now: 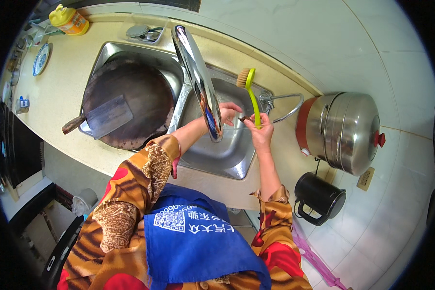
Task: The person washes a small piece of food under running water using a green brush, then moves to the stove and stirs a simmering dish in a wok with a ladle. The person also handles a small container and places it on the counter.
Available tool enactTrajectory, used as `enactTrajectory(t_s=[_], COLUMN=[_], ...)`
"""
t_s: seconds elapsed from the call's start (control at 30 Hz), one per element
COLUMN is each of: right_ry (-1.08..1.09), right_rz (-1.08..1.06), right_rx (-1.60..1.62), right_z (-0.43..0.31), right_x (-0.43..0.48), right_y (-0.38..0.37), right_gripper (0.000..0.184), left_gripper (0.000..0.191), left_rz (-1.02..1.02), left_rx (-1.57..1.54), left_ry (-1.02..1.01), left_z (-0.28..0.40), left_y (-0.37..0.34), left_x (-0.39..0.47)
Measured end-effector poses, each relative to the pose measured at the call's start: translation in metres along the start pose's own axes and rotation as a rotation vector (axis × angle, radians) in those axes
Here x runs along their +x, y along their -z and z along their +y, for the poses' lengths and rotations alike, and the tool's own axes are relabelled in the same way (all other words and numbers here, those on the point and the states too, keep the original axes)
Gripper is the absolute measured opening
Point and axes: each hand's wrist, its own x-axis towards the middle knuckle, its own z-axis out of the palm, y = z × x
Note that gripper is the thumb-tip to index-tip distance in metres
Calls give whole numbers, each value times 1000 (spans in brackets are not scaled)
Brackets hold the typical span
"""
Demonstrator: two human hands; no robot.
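Over the right basin of a steel sink point(217, 156), my right hand point(262, 132) grips the handle of a green dish brush point(253, 98), its bristles up and away from me. Between that hand's thumb and fingers is also a small dark brown piece point(244, 119) that I cannot identify. My left hand point(229, 113) is just left of it, fingers apart and partly bent, partly behind the large chrome faucet point(197, 72). A thin stream of water seems to run near the hands. A cleaver point(110, 116) lies on a round dark board point(145, 94) over the left basin.
At the right stand a steel steamer pot point(348, 130) and a black electric kettle point(317, 197). A curved thin tap point(290, 112) rises behind the basin. A plastic tray point(145, 32) with lids, a yellow jug point(69, 21), a plate point(41, 59) and a small jar point(23, 104) stand left.
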Motion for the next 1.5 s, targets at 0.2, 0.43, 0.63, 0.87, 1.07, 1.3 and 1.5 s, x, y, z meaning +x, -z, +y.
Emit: enactTrajectory(t_s=[0.2,0.43,0.63,0.87,1.07,1.3,1.5], right_ry=[-52,-94,-89,-161,-313,57,-9], right_rz=[-13,15,-15,85,-8,37,76], right_rx=[19,-29,-60,-49,-95,-609,-616], right_z=[20,28,25,6,-26,-17,-19], right_x=[-35,-66,-73,-105,-148,-153,-139], right_y=[0,-5,-5,0,-1,-31,-27], right_gripper=[24,20,15,18,46,45,46], left_gripper=[28,19,11,10,17,18,15], left_rz=[-102,-141,-112,199,431,594,639], left_rx=[549,435,446,-45,-277,-34,-42], left_ry=[-195,-115,-53,116,107,8,-42], left_z=[-32,-57,-65,-61,-71,-85,-86], left_y=[-2,1,2,8,13,1,5], left_x=[-22,-33,-32,-47,-42,-30,-37])
